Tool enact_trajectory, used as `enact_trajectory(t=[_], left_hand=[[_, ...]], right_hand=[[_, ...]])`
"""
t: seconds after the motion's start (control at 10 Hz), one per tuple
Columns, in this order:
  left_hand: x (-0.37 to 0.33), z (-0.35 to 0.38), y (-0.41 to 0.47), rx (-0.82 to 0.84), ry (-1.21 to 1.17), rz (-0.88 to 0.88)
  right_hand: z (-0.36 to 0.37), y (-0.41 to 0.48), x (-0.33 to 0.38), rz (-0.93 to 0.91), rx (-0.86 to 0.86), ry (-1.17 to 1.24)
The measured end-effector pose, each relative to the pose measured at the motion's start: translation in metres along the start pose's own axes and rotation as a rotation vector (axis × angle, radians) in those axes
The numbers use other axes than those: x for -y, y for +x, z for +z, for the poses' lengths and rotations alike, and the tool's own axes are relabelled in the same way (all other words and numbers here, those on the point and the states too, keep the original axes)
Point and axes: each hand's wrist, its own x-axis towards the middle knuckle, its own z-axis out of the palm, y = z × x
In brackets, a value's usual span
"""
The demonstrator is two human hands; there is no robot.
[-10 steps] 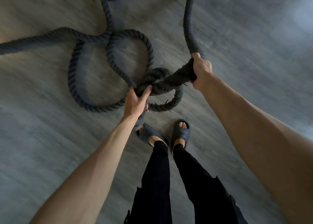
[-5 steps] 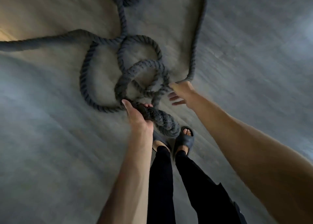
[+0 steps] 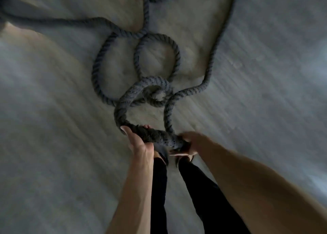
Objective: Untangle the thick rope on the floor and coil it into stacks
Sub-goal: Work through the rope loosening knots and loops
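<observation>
Grey wood-grain floor fills the head view. It is smeared by camera motion and has a paler patch of light across its middle.

Thick dark twisted rope lies on it in several loose, overlapping loops directly ahead of the person. One round loop sits farthest out, a larger loop lies to its left, and a small tight curl marks where the strands cross nearer in. Further strands run off to the upper left, the top edge and the upper right.

The nearest section of the rope is lifted off the floor and spans between the two hands, above the feet. The left hand grasps this section from beneath, with the thumb on the near-left side and the fingertips showing over the far side. The right hand is wrapped around the right end of the same section, near the left hand; motion blur hides its individual fingers. From the right hand a strand climbs away to the upper right.

Black trouser legs stand below the hands. Footwear is mostly hidden.
</observation>
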Motion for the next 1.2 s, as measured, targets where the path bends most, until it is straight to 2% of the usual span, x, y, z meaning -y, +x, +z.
enact_trajectory(t=[0.1,0.2,0.3,0.4,0.5,0.6,0.7,0.8,0.9,1.0,1.1,1.2], left_hand=[[-0.003,-0.031,0.01,-0.036,-0.068,-0.022],[-0.009,-0.055,0.015,-0.071,-0.123,-0.045],[-0.022,-0.078,0.013,-0.076,-0.105,-0.073],[-0.038,-0.105,0.026,-0.053,-0.037,-0.11],[-0.058,-0.132,0.034,-0.026,0.066,-0.136],[-0.081,-0.146,0.034,-0.006,0.251,-0.148],[-0.104,-0.176,0.045,-0.053,0.456,-0.234],[-0.125,-0.213,0.057,-0.107,0.801,-0.26],[-0.138,-0.233,0.063,-0.123,1.755,0.325],[-0.148,-0.201,0.061,0.482,2.189,1.091],[-0.168,-0.163,0.044,0.807,2.382,0.584],[-0.184,-0.147,0.019,0.773,2.555,0.289]], right_hand=[[0.019,0.022,-0.002,-0.08,-0.076,0.195],[0.051,0.002,-0.006,-0.147,-0.181,0.25],[0.076,-0.011,-0.018,-0.304,-0.392,0.293],[0.098,0.034,-0.03,-0.311,-0.414,0.307],[0.116,0.064,-0.044,-0.337,-0.435,0.211],[0.139,0.07,-0.062,-0.277,-0.431,0.358],[0.158,0.082,-0.081,-0.324,-0.418,0.418],[0.17,0.077,-0.098,-0.445,-0.426,0.42],[0.175,0.06,-0.11,-0.627,-0.309,0.39],[0.182,0.034,-0.112,-0.757,-0.067,0.445],[0.181,0.011,-0.103,-0.778,0.159,0.514],[0.182,-0.006,-0.095,-0.771,0.292,0.493]])
